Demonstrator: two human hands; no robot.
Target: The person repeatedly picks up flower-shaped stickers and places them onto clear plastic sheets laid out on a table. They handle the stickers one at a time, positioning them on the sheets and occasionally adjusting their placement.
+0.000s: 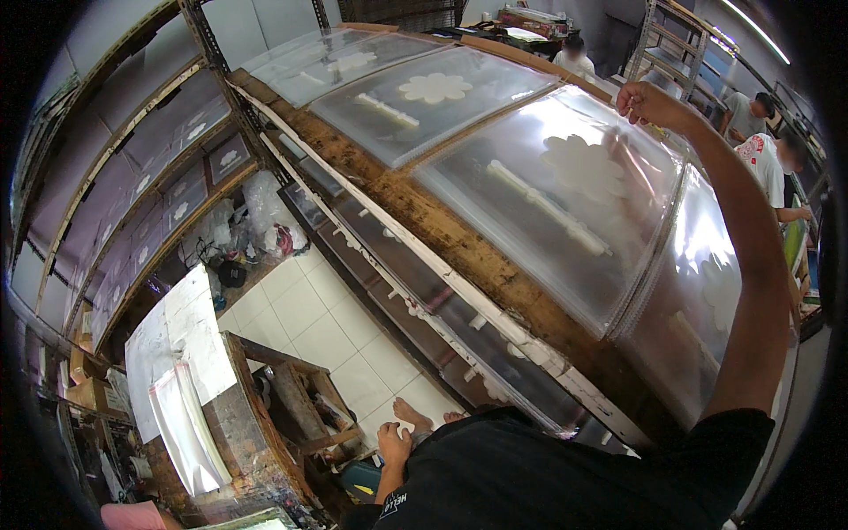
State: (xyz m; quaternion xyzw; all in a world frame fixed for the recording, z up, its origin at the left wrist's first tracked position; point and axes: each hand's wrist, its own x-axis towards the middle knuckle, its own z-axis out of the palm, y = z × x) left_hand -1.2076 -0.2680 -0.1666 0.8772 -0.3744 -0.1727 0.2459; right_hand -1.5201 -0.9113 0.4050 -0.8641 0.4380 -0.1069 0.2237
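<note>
Left of the left hand (pixel 395 442), white sheets (pixel 187 428) lie in a slightly curved pile; that hand hangs low, its fingers curled, and whether they pinch anything I cannot tell. Up and to the right of them, a worn wooden counter (pixel 459 234) bears clear plastic sheets in a row. The stack of clear sheets (pixel 548 234) nearest the right fingers lies flat, just below and left of them: glossy, see-through and greyish, with layered edges, a pale ridged bar (pixel 548 208) set diagonally, and a cream, scalloped flower shape (pixel 583 168) closer to those fingers. Bright glare whitens its far part. The right hand (pixel 652 104) is over its far edge, fingers bent and drawn together; whether they pinch the plastic I cannot tell. Below the right fingers, another shiny sheet (pixel 658 331) lies partly behind the right arm.
</note>
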